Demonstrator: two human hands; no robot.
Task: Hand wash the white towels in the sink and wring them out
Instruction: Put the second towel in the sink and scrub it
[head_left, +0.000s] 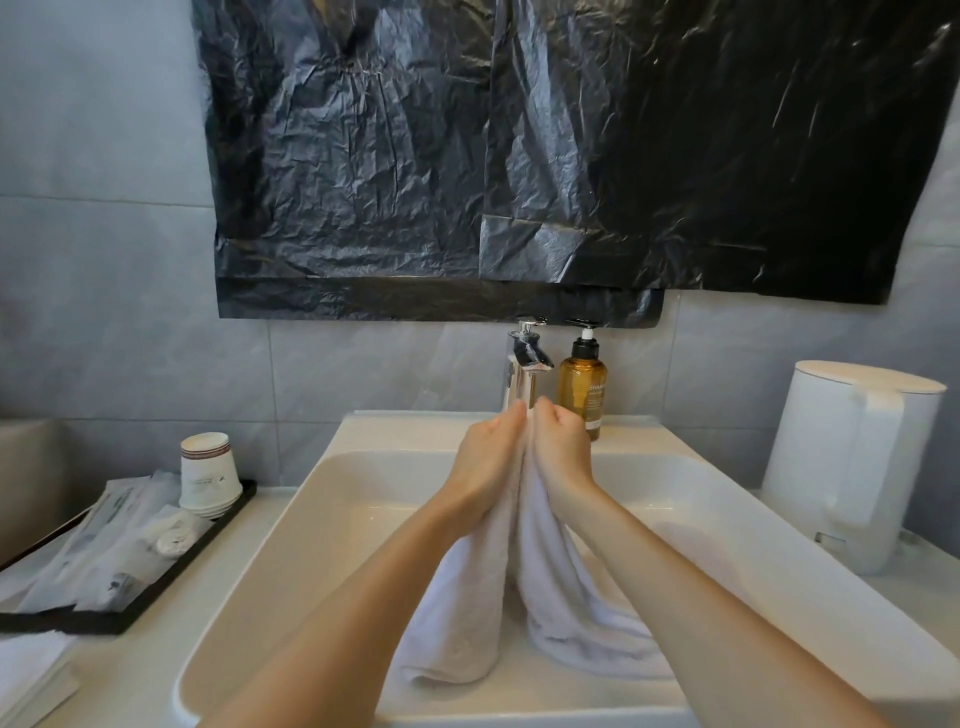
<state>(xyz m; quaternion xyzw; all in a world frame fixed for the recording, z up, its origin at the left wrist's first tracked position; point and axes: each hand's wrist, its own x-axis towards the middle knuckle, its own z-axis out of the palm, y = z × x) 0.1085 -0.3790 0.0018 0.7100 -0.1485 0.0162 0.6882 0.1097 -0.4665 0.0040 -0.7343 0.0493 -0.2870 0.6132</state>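
1. On the counter at far left sits a black rectangular tray (205, 543) holding a stack of white paper cups (208, 467) and wrapped packets, well apart from my work.
2. The white rectangular ceramic sink (415, 431) lies straight ahead of me, and the cloth's loose ends rest on its floor.
3. My left hand (488, 462) is raised over the basin, just in front of the tap, gripping the left fold of the white terry-cloth towel (556, 597).
4. The towel is bunched at the top between my hands and hangs in two folds. Its long axis runs from my hands down and back toward my body.
5. My right hand (563, 452) is clenched in a fist round the right fold, touching the left hand. Both are level, so neither is nearer.
6. I judge that wringing needs one hand to slide down that axis first, since both grip the same end.
7. The chrome tap (524, 364) stands just behind my hands, with an amber pump bottle (582, 389) beside it.
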